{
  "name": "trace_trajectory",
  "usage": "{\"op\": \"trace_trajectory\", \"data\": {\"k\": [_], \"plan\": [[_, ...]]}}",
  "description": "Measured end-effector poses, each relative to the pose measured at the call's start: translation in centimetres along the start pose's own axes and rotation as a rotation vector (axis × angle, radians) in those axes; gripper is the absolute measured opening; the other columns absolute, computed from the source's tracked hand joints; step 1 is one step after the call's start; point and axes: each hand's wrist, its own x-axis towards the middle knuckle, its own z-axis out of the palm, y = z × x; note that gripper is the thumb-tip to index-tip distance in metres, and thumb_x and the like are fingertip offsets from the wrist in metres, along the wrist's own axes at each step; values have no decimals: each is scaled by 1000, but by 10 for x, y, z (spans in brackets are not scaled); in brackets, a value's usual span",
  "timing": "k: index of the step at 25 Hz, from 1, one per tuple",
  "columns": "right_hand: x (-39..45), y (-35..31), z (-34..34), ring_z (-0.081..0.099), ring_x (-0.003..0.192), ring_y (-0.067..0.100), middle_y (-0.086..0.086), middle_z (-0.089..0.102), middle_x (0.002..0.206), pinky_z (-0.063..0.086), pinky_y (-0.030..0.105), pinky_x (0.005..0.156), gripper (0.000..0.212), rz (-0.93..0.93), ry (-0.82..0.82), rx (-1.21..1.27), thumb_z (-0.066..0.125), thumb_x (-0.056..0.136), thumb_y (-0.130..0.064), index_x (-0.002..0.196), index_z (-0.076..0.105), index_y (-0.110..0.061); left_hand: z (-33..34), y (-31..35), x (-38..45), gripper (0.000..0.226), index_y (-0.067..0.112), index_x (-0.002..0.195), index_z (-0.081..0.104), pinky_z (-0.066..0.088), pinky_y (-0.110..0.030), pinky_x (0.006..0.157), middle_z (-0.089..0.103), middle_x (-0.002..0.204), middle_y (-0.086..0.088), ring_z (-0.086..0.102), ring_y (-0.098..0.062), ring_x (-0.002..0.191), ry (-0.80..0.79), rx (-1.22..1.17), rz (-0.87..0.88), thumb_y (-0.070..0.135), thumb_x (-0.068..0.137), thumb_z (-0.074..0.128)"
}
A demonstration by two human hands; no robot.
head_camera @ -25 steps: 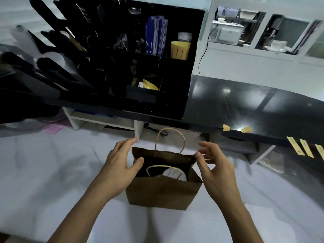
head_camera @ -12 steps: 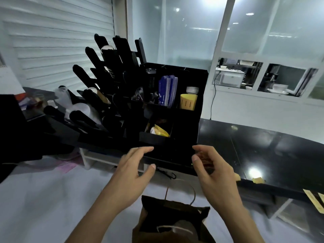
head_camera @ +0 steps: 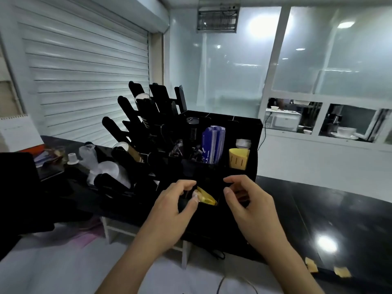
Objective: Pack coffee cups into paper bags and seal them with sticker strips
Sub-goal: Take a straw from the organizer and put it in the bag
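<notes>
Head view
Sticker strips [head_camera: 205, 197]: a yellow wad in a low front compartment of the black organiser [head_camera: 220, 166], lying just ahead of the hands and between them.
Long axis: the wad slants from far left down to near right, its near end pointing toward the right hand.
Left hand [head_camera: 169, 211]: fingers curled, fingertips at the wad's far-left end; it looks to be touching or pinching the strips, but blur leaves that uncertain.
Right hand [head_camera: 248, 206]: fingers bent and relaxed, holding nothing, just right of the wad and apart from it.
Nearer hand: the left, by my judgement, so the pull of a strip would fall to it.
Paper bag: only its handle loops [head_camera: 235, 282] show at the bottom edge, near and below the hands; the cup inside is out of sight.
Spare strips [head_camera: 341, 271]: stuck on the dark table edge [head_camera: 360, 230], near right, well apart from both hands.
</notes>
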Motion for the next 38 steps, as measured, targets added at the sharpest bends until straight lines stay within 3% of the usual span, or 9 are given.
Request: {"op": "trace_trajectory", "data": {"k": [4,12,18,21,27,30,35,38], "plan": [[36,6,17,62,94,-8,-21,66,94,51,11,74,17,18,-24,-17,63,97,-34,114,64,-38,5,-17,31,36,50,131,49,41,-25,104,50,125,35,42,9,124,26,10,-13,52,95,47],[104,42,47,64,90,-2,-19,65,98,54,15,77,19,148,-146,-55,62,99,-30,118,64,-34,17,-39,114,36,35,138,49,36,-22,98,56,130,22,45,-5,128,105,140,10,37,102,48],[134,67,63,61,96,-1,-13,64,119,51,13,76,31,160,-170,-117,59,101,-29,132,61,-28,38,-51,161,50,26,149,42,38,-39,108,53,145,4,41,-24,134,180,339,-27,34,101,53],[145,77,70,59,99,0,-8,65,127,47,10,74,34,132,-141,-139,57,102,-27,135,60,-26,46,-55,178,53,28,146,46,39,-42,106,56,141,1,44,-28,129,181,442,-8,36,97,61],[160,80,93,61,117,13,0,65,129,56,26,88,36,77,-103,-225,57,101,-25,137,59,-23,50,-65,186,18,31,111,71,46,-36,88,68,107,6,56,-20,105,250,447,63,28,94,68],[172,78,105,62,107,13,-2,66,120,57,31,87,38,42,-93,-316,61,99,-29,136,59,-23,43,-68,184,17,27,111,72,51,-33,84,69,104,9,61,-14,98,358,363,62,26,95,66],[193,76,122,62,104,22,5,58,121,57,37,82,40,-26,-156,-411,58,101,-29,140,56,-22,27,-62,181,19,25,114,72,44,-7,76,68,103,13,63,1,91,467,236,79,24,96,65],[195,76,134,61,97,25,5,52,118,52,35,71,38,-44,-219,-521,54,102,-36,137,58,-24,22,-62,179,19,23,115,73,44,-7,76,69,105,11,64,-1,92,471,243,62,23,97,65]]}}
